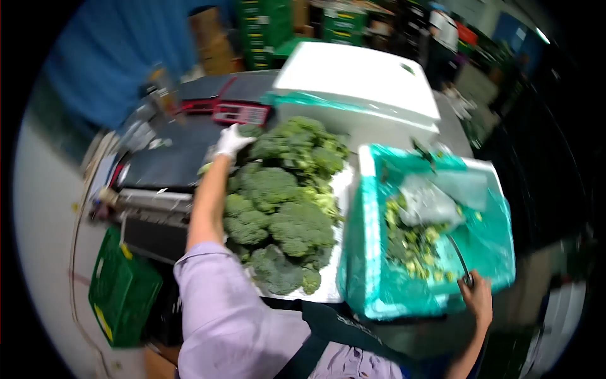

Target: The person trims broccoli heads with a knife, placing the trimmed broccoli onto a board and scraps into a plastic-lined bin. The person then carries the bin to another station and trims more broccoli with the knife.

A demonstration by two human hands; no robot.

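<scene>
My left hand [232, 141], in a white glove, closes on a broccoli head [250, 130] at the far left corner of a pile. Part of that head is covered by the glove. Big green broccoli heads [270, 188] lie heaped on a white foam surface [343, 189] in front of me. In my right hand [478, 295] is a knife [459, 254] with a dark handle and a thin, curved blade. The blade points away from me over a white foam box [368, 162] lined with a green plastic bag [360, 252]. Broccoli trimmings [413, 249] lie inside it.
A clear plastic bag [426, 201] sits on the trimmings. Behind the pile stands a large white foam box [353, 72]. Red-edged scales [240, 114] are at the back left. A green crate [123, 284] stands low on the left. Another person [442, 35] is in the background.
</scene>
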